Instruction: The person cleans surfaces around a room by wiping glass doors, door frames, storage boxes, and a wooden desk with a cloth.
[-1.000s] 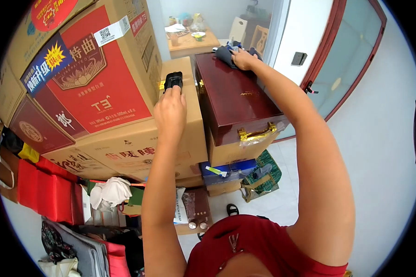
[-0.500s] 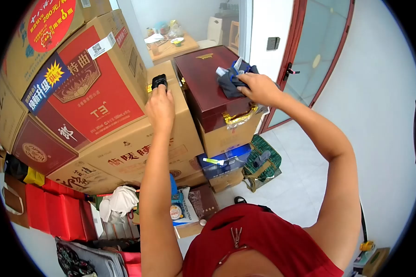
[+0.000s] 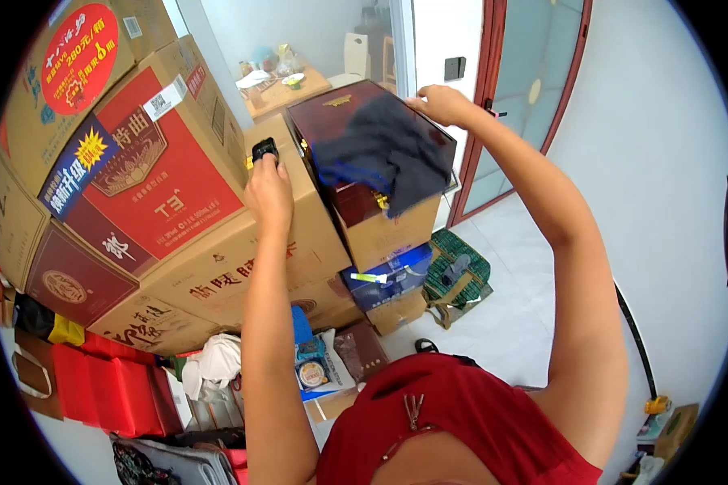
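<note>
My left hand [image 3: 268, 194] grips a small black object [image 3: 264, 149] at its fingertips, over the top of a large cardboard carton [image 3: 299, 186]. I cannot make out what kind of object it is. A dark grey cloth with blue edging [image 3: 396, 153] lies spread and slightly blurred over a glossy dark-red box [image 3: 319, 113], its near part hanging over the front edge. My right hand [image 3: 445, 105] is at the far right edge of that box, beyond the cloth. Its fingers are bent together, and whatever they may hold is hidden.
Stacked liquor cartons [image 3: 170, 162] rise on my left. Below the dark-red box are a blue box [image 3: 392, 279] and a green woven mat [image 3: 465, 271]. Red bags [image 3: 105, 388] sit low on the left. A red-framed glass door [image 3: 526, 105] stands ahead right.
The dark grey cloth, bunched in my right hand before, is now spread over the dark-red box. My right hand has moved away to the box's far edge. My left hand keeps the black object.
</note>
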`<state>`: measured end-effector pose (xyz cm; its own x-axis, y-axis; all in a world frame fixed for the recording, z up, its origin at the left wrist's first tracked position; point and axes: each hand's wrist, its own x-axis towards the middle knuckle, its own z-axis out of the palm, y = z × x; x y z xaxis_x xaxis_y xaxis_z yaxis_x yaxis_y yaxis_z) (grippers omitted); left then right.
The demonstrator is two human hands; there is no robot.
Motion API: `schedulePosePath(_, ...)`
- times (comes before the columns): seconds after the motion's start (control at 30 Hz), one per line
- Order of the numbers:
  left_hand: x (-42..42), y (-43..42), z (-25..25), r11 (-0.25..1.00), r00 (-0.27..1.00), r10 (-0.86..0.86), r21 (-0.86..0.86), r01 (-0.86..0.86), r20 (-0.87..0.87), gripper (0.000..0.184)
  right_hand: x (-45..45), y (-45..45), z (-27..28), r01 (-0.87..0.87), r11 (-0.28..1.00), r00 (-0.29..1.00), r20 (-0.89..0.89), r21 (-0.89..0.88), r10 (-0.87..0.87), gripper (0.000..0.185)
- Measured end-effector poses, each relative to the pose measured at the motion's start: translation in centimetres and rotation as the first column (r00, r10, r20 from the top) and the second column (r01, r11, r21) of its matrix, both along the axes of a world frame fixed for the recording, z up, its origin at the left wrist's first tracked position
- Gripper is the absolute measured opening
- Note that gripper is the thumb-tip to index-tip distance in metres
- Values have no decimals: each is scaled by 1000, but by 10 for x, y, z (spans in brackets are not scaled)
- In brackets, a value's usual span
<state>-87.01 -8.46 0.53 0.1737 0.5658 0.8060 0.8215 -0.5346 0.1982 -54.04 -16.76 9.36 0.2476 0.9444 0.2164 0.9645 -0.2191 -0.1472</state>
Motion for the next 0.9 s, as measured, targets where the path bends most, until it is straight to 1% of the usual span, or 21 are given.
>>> schedulePosePath(0.03,0,1,0,1000,1000,-6,2,6,4,15,-3,-11,-3,19,972,994,104,236,-45,51)
schedulePosePath(0.07,0,2,-1,1000,1000,-10,3,10,11,14,2,-9,-4,-137,925,991,54,355,126,52)
schedulePosePath(0.1,1,2,-2,1000,1000,-11,0,11,20,14,-5,-9,-4,-308,875,946,21,373,323,53)
schedulePosePath(0.13,2,2,-1,1000,999,-19,-2,19,39,13,-16,-11,-8,-465,794,860,-11,391,510,54)
schedulePosePath(0.2,1,-2,2,999,998,-39,-18,40,57,12,-43,-14,-17,-608,790,794,91,77,601,57)
schedulePosePath(0.23,1,-3,1,999,997,-45,-14,46,61,12,-57,-19,-22,-596,795,803,-71,-113,592,59)
schedulePosePath(0.27,1,-3,1,999,997,-52,-10,53,64,12,-54,-4,-46,-576,781,813,-67,-243,579,62)
schedulePosePath(0.33,2,-2,2,998,996,-62,-8,63,69,13,-50,8,-41,-598,767,798,-86,-231,597,65)
schedulePosePath(0.37,3,-2,3,998,995,-62,-10,63,74,13,-42,23,-42,-575,785,813,-52,-229,580,65)
schedulePosePath(0.4,2,-3,2,998,995,-60,-17,61,77,13,-33,41,-50,-527,824,844,-17,-206,536,67)
schedulePosePath(0.47,3,-5,6,999,997,-50,-9,51,61,12,-17,80,-55,-444,867,888,16,-228,459,69)
schedulePosePath(0.6,3,-3,2,999,997,-33,-13,34,68,12,3,156,-63,-292,935,956,-37,-200,290,70)
schedulePosePath(0.7,3,-1,2,999,997,-22,-22,24,75,12,-10,198,-61,-196,961,981,-31,-194,194,70)
schedulePosePath(0.8,4,-2,2,1000,997,-18,-15,20,69,12,-37,230,-58,-121,975,991,-76,-189,108,75)
schedulePosePath(0.87,3,0,1,1000,998,-15,10,14,64,12,-59,245,-59,-183,968,982,-80,-170,172,77)
schedulePosePath(0.9,4,-2,2,1000,998,-14,5,13,66,13,-70,250,-64,-266,952,964,-54,-155,261,75)
